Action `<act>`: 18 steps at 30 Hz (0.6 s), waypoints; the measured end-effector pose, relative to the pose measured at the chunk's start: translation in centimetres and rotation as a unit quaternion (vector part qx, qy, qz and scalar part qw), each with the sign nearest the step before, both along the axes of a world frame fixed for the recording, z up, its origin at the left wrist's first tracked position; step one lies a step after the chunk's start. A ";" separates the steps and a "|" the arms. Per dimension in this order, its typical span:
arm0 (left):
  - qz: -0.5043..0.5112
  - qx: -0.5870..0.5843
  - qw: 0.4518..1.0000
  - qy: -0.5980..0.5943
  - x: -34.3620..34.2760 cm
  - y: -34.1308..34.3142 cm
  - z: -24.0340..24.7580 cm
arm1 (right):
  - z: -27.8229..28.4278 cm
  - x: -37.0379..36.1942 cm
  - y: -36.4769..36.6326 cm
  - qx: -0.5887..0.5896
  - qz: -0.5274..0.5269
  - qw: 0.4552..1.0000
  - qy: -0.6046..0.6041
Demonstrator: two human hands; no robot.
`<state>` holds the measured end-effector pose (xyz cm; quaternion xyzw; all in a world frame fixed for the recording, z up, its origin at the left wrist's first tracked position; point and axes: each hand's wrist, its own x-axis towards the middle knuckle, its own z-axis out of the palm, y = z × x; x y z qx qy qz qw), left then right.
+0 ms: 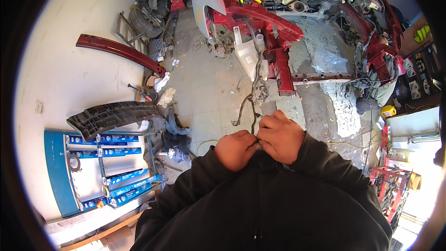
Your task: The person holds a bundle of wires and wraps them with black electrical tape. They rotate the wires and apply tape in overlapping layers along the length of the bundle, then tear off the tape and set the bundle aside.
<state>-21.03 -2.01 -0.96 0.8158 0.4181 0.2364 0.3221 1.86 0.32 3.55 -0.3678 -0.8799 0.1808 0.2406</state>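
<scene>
On the workshop's grey floor (200,104), beside a white wall (55,83), stands a red car frame (281,65). A dark harness (253,108) runs from it past a white tank (246,58) to the person's chest. There the left hand (236,150) and right hand (280,137) meet, fingers curled tightly on the harness's near end.

The head camera, the left one of two, sits on the person's head and looks steeply down and forward. The dark jacket (260,200) is very near and fills the lower middle. The left hand (237,150) and the right hand (280,136) come a little beyond it, the red car body (278,60) farther, at the top. The wide fisheye view ends in a round black border.
</scene>
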 end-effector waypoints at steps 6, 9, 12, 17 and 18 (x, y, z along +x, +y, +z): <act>-0.036 0.014 0.997 -0.068 -0.3 0.3 0.8 | -3.5 0.0 -0.9 -0.017 -0.011 1.000 -0.009; -0.166 0.046 0.981 -0.085 -1.1 0.2 2.2 | -5.2 1.5 2.6 -0.027 -0.115 0.954 -0.276; -0.090 0.030 0.989 -0.111 -1.4 0.4 2.9 | -4.6 4.7 4.2 -0.056 -0.171 0.980 -0.081; -0.037 -0.011 0.996 -0.085 -1.4 0.5 2.4 | -4.2 1.9 3.0 -0.119 0.139 0.966 0.183; -0.035 -0.020 0.995 -0.096 -1.6 0.5 2.3 | -4.4 0.7 2.9 -0.178 0.172 0.951 0.185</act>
